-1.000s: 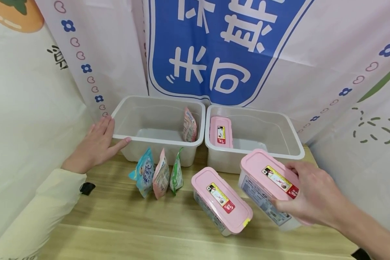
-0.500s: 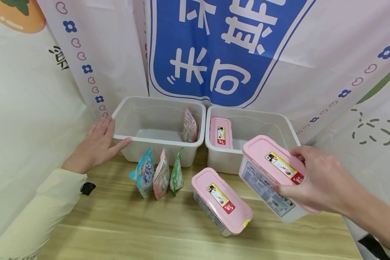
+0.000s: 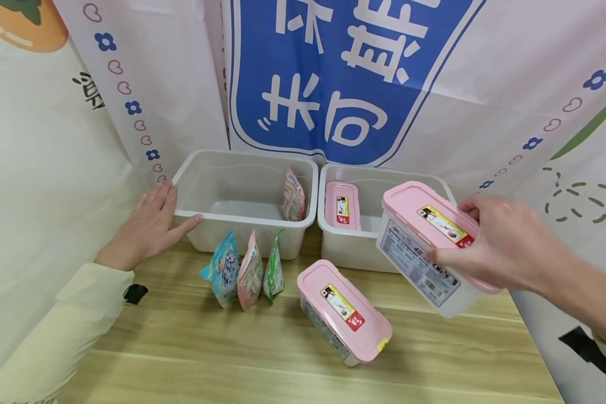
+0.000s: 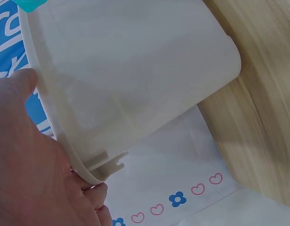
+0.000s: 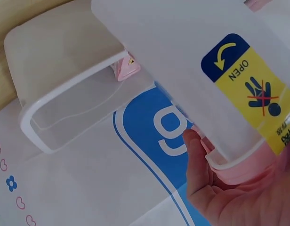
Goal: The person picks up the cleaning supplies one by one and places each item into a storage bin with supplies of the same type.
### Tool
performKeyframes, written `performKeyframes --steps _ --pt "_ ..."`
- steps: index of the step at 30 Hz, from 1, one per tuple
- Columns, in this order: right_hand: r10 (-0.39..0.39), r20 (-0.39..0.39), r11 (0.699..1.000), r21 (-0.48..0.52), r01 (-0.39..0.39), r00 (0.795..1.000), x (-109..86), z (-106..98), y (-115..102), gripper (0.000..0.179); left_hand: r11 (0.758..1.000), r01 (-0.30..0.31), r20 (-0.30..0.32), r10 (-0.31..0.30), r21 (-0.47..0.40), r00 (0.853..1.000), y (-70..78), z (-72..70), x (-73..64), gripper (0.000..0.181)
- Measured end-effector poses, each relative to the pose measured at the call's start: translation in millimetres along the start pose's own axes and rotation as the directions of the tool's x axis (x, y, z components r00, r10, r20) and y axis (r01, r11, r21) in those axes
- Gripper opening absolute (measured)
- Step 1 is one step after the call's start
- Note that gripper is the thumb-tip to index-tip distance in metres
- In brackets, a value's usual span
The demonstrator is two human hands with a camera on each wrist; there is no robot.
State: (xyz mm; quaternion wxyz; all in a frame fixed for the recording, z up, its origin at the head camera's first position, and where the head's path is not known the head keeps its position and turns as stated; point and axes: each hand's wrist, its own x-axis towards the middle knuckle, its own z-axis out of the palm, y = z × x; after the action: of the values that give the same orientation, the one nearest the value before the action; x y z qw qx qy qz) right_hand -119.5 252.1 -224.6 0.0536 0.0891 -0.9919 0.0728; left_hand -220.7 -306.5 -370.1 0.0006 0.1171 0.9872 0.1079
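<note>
The raised pink-lidded box (image 3: 421,247) is held in the air, tilted, just in front of the right bin (image 3: 353,249) in the head view. Behind hangs a printed cloth (image 3: 434,129) with white characters on blue; below spreads the wood-grain table (image 3: 207,353). The left bin (image 3: 295,241) stands just beside the right one. A second box (image 3: 345,314) rests at an angle on the table, and a third box (image 3: 342,205) sits in the right bin's left end. The right hand (image 3: 505,241) grips the raised box across its width. The left hand (image 3: 148,221) rests at the left bin's outer rim, fingers straight, thumb spread away. A blue pouch (image 3: 224,269), pink pouch (image 3: 249,275) and green pouch (image 3: 274,275) stand before that bin; another pouch (image 3: 294,196), pink too, stands inside its right end.
</note>
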Motion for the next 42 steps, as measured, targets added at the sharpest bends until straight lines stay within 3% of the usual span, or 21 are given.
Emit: performKeyframes --steps 12,24,34,42 --pt "0.011 0.025 1.0 0.024 -0.012 1.0 28.0 -16 5 0.084 1.0 -0.017 -0.037 0.017 -0.018 0.999 1.1 4.8 -1.6 0.104" --pt "0.071 0.048 0.996 0.042 -0.073 0.996 59.7 -21 0 0.077 0.999 -0.029 -0.062 0.027 -0.035 0.998 1.3 9.2 -2.1 0.104" --pt "0.115 0.025 0.99 0.076 -0.116 0.993 87.0 -18 -8 0.07 0.999 -0.015 -0.043 0.013 -0.042 0.999 3.8 5.5 -1.8 0.105" --pt "0.176 0.025 0.976 0.123 -0.178 0.984 113.6 -5 -13 0.067 1.0 -0.009 -0.04 0.008 -0.029 0.999 1.9 2.8 -1.0 0.106"
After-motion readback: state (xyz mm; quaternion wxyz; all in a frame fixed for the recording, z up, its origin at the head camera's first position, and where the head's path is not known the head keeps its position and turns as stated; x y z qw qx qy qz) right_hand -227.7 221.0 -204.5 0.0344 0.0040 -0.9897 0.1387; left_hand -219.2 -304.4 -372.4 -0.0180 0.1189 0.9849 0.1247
